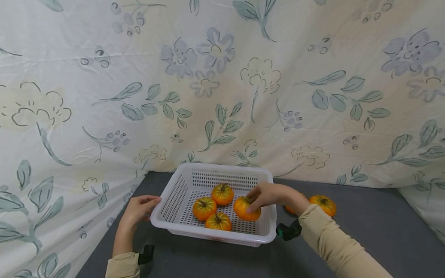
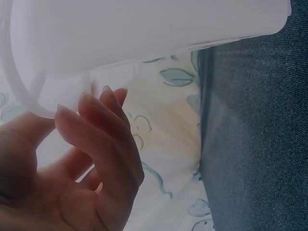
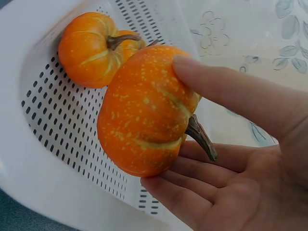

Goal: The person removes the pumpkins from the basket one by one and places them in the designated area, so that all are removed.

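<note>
A white perforated plastic basket (image 1: 212, 234) stands on the dark table. My left hand (image 1: 138, 210) grips its rim at the left, thumb above and curled fingers beneath, as the left wrist view shows on the hand (image 2: 101, 144). Over the basket's right part, my right hand (image 1: 270, 195) holds a small orange pumpkin (image 1: 245, 209) between thumb and fingers. Up close in the right wrist view, that pumpkin (image 3: 144, 110) has yellow specks and a brown stem. Inside the basket sit three more pumpkins: one at the back (image 1: 222, 194), one at left (image 1: 204, 209), one in front (image 1: 218, 222).
Right of the basket, a pumpkin (image 1: 323, 204) lies on the dark cloth (image 1: 370, 235). Another pumpkin (image 1: 290, 209) beside it is mostly hidden behind the right forearm. A floral curtain (image 1: 225, 92) hangs behind the table.
</note>
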Demonstrator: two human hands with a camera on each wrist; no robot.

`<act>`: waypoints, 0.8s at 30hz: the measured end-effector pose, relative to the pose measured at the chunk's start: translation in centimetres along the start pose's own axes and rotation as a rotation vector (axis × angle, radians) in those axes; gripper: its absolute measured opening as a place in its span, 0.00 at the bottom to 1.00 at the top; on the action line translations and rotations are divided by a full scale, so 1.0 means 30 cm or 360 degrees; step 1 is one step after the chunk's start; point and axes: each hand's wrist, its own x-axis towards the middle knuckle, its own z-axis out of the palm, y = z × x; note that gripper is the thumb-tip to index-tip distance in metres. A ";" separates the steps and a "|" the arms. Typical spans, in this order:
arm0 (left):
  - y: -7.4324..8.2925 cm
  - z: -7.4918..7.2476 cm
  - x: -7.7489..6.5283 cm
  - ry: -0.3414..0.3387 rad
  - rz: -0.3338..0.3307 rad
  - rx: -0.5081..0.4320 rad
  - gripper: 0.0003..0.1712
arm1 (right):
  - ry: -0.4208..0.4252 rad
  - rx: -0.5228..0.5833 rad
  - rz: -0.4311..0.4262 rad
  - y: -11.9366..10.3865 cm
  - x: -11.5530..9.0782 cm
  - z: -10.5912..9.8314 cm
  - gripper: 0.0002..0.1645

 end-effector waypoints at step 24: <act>0.004 -0.002 -0.002 -0.0019 -0.0007 -0.0016 0.26 | 0.0298 0.0110 -0.0067 0.047 -0.112 -0.084 0.46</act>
